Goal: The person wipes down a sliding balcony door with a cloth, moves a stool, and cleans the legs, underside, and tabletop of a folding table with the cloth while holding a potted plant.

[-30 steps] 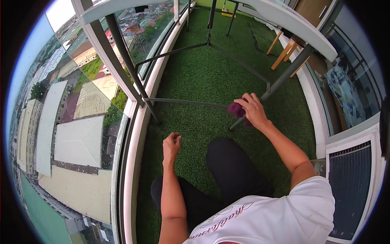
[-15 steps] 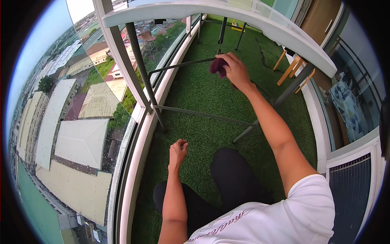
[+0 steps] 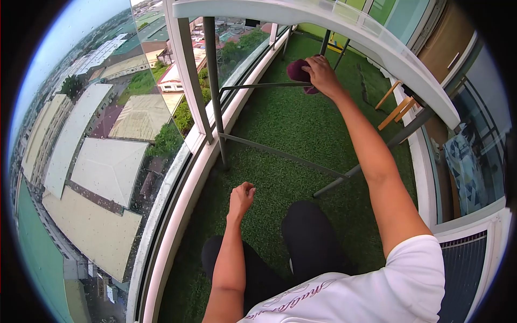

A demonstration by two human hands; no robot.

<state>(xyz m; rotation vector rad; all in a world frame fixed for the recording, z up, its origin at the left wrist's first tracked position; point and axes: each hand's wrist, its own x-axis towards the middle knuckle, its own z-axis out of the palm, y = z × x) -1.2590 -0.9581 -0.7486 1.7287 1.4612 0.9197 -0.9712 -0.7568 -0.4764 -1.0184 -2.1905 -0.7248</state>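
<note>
My right hand (image 3: 325, 76) is stretched forward beneath the white table (image 3: 301, 12), its fingers closed around a dark maroon cloth (image 3: 297, 72). The cloth is bunched up and lies against the thin grey crossbar (image 3: 258, 86) of the table's metal frame, near a dark upright bar; whether they touch is hard to tell. Part of the cloth hangs below the bar. Low over the turf, in front of my knees, my left hand (image 3: 242, 200) is held in a loose fist with nothing visible in it. A lower grey brace (image 3: 285, 156) runs between the table legs ahead of it.
Green artificial turf (image 3: 264, 121) covers the balcony floor. A glass railing with a white ledge (image 3: 177, 215) runs along the left, with rooftops far below. To the right are a wooden stool (image 3: 397, 112), a glass door and a dark louvred unit (image 3: 464, 277). Something yellow (image 3: 335, 42) stands far back.
My view has swung slightly left, so the scene sits further right. My right hand and the cloth have shifted a little along the crossbar area. My left hand stays curled and nearly still.
</note>
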